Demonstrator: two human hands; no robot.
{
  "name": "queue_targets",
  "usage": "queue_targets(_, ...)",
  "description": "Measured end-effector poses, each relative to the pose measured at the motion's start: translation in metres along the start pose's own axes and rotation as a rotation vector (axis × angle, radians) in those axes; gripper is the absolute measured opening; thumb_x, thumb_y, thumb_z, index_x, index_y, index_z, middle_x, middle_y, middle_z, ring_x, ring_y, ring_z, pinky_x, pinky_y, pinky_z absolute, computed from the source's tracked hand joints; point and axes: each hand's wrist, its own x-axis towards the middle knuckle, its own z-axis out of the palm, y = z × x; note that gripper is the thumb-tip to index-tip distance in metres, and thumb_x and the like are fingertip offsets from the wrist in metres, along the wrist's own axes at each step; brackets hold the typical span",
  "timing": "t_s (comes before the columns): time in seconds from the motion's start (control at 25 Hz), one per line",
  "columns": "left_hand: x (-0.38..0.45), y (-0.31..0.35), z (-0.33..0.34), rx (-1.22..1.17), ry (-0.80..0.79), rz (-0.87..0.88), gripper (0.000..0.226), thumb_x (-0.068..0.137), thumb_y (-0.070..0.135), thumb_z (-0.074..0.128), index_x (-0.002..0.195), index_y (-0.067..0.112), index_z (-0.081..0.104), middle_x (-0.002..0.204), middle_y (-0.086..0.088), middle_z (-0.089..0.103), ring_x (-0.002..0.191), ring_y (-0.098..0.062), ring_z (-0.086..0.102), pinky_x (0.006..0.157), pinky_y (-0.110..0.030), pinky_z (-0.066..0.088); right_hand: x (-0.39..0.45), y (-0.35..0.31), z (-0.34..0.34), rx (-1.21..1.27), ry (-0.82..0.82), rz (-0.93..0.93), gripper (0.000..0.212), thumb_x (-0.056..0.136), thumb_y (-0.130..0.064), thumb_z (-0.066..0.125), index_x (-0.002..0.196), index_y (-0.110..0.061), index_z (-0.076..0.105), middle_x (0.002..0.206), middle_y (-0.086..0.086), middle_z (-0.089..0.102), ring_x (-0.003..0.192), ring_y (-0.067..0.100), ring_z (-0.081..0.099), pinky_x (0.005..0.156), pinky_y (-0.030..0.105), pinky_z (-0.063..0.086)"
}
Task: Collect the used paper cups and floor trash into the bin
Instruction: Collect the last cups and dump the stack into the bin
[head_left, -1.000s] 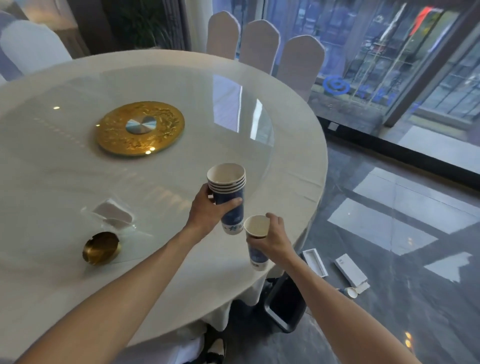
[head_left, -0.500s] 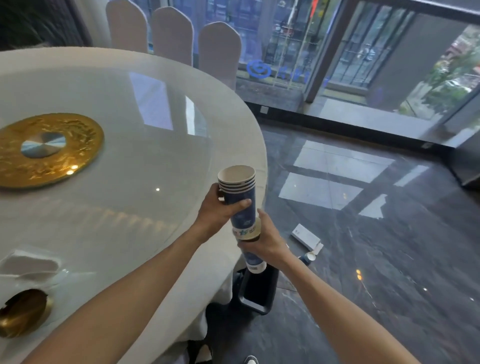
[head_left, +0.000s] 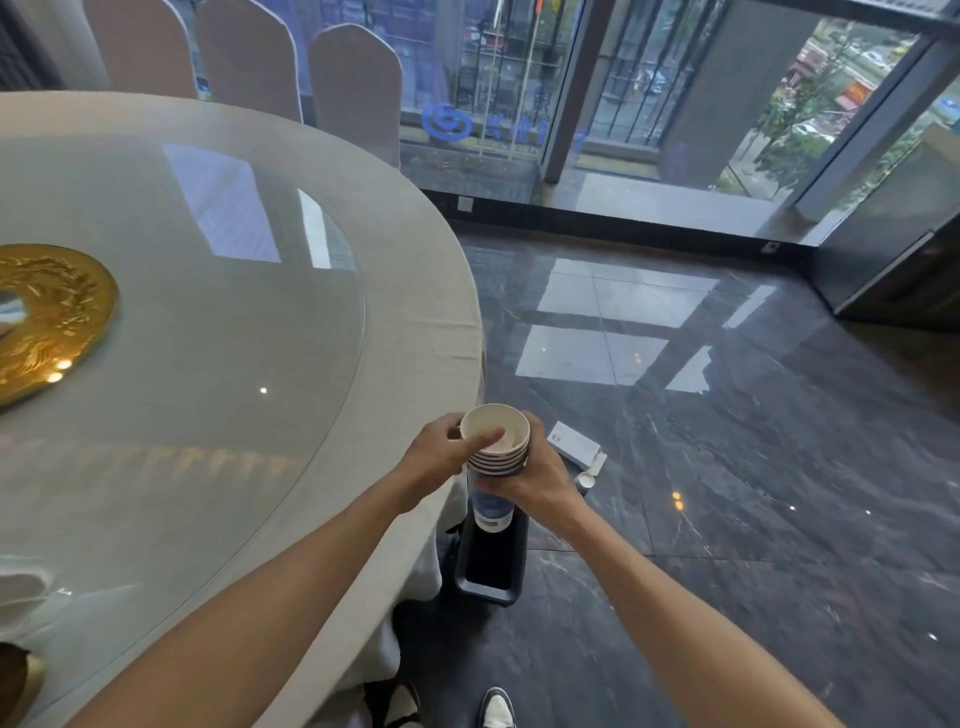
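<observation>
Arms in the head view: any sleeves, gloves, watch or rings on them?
None visible. Both forearms are bare up to the frame's edge, so no sleeves show. The left hand and right hand wear no gloves, and no watch, band or ring is visible.

We stand in a restaurant's banquet dining room.
We see a large round table with glass turntable, gold centerpiece, cloth-covered chairs, polished stone floor, floor-to-ceiling windows.

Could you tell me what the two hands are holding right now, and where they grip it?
Stack of paper cups: left hand at the top rim, right hand around its side.
</observation>
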Motion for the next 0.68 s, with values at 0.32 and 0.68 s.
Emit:
queue_targets(0.32,0.008,-0.014,0.01,0.022,-0.008,-0.134,0.036,0.099,0.031,0.063,0.108,-0.002,0.072,0.102,-0.02,0.076,0.066,-0.016,0.072,0.059,-0.023,0.059,-0.016,0.001,-0.012,-0.041,0.028,-0.007,0.062,0.065,-0.018,0.094,0.105,-0.045,0.055,0.101,-0.016,0.068,0.095,-0.006,0.067,0.087,0.035,0.059)
queue_targets(0.68,0.012,-0.033,0.035,0.03,-0.004,-0.084,0.029,0.093,0.019,0.074,0.12,0.009,0.07,0.096,-0.011,0.075,0.072,-0.014,0.071,0.057,-0.019,0.055,-0.025,0.033,-0.035,0.109,-0.194,0.223,0.05,0.092,-0.026,0.069,0.138,-0.031,0.051,0.12,-0.004,0.066,0.104,0.011,0.065,0.082,0.028,0.055)
